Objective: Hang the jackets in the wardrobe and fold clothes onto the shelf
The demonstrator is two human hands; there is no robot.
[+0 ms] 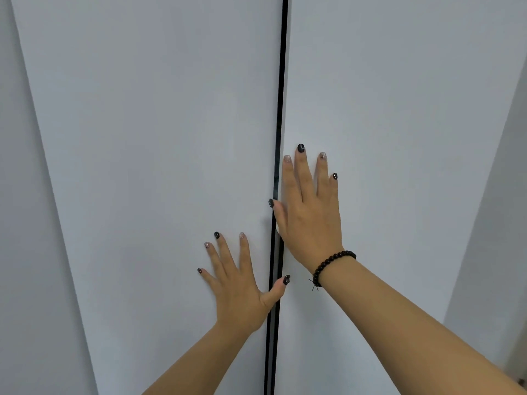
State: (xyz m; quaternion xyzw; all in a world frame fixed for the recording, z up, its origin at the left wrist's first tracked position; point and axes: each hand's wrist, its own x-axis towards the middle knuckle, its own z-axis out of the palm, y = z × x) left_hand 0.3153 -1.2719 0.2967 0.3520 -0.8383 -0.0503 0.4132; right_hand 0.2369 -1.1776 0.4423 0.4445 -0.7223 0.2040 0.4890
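no readable text, labels or numbers anywhere (only plain white wardrobe doors (171,138))

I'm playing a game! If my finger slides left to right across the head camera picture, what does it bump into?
Left wardrobe door → left hand → dark gap between the doors → right hand → bead bracelet → right wardrobe door.

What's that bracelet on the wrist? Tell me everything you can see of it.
The bracelet is a single strand of round, dark, glossy beads, nearly black; the material cannot be told. It circles the wrist of the right hand snugly, running slantwise across it. At its lower end a short knot with frayed thread tails sticks out. Only the top half of the loop shows. It touches nothing but the wrist, while the hand lies flat on the right door.
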